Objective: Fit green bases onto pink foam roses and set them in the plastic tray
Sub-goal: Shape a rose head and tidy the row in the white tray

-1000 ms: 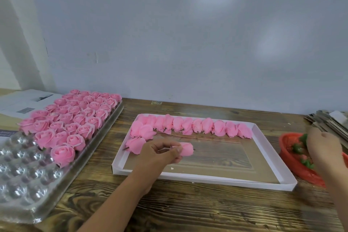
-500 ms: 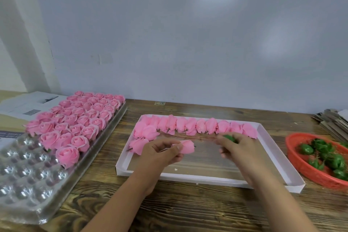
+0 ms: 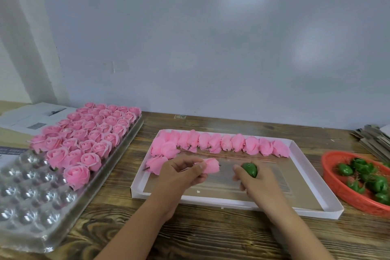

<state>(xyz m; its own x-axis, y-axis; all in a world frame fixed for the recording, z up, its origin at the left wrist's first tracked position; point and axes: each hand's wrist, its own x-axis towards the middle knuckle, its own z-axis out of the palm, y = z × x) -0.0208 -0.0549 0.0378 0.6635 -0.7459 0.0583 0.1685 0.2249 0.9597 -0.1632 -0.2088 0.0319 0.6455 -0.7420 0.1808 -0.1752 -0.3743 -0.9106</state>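
Here, a wooden table (image 3: 211,238) meets a pale wall (image 3: 211,48)

One pink rose (image 3: 211,165) lying sideways, pinched up over the white box (image 3: 316,212). Round green base (image 3: 250,170) near it, apart. Clear plastic tray (image 3: 27,213) half filled with roses (image 3: 90,133).

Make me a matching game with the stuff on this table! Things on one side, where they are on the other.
Things:
1. green base
2. single pink rose
3. loose green bases
4. finished roses

Places:
A. in the red basket
B. in the left hand
C. in the clear plastic tray
D. in the right hand

Pairs: 1-D, 2-B, 3-A, 4-C
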